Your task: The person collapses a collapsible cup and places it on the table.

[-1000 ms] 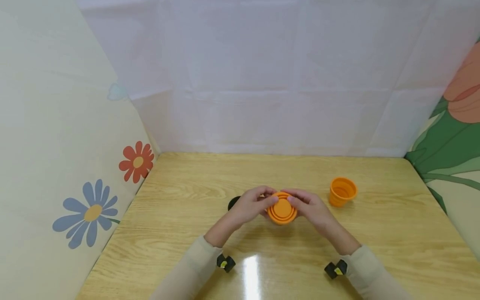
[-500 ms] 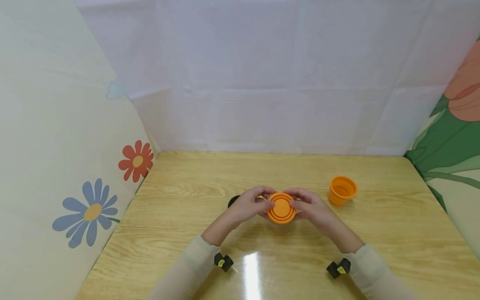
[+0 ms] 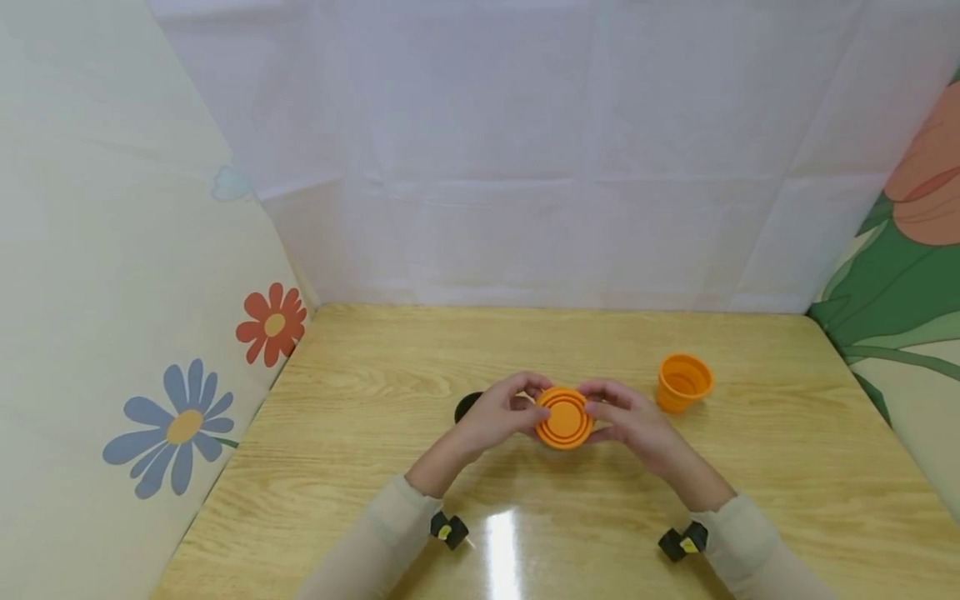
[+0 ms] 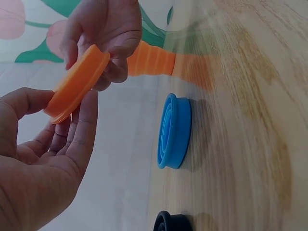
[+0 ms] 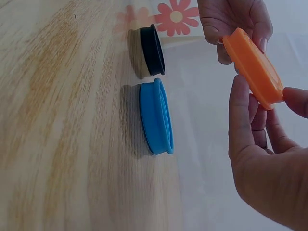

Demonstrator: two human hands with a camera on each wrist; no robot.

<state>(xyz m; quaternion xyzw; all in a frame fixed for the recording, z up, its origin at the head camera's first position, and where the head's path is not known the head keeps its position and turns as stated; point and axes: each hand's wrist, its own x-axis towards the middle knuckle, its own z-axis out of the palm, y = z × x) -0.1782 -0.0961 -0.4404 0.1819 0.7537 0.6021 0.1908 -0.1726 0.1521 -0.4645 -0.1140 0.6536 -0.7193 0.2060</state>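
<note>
A collapsed orange folding cup, ringed and disc-shaped, is held above the table between both hands. My left hand pinches its left rim, thumb on the upper face and fingers beneath. On the opposite rim my right hand pinches in the same way. Below, the left wrist view has a flattened blue folding cup lying on the table; the hands hide it in the head view. A black folding cup, also flattened, lies beside the blue one; only its edge shows past my left hand in the head view.
An expanded orange folding cup stands upright on the wooden table, right of my hands. White cloth hangs along the table's back edge. Flower-printed panels rise at the left and right sides.
The collapsed orange cup stays between both hands with only slight shifts. The right thumb has slid outward from its face toward the rim, and the right wrist has drifted slightly right.
</note>
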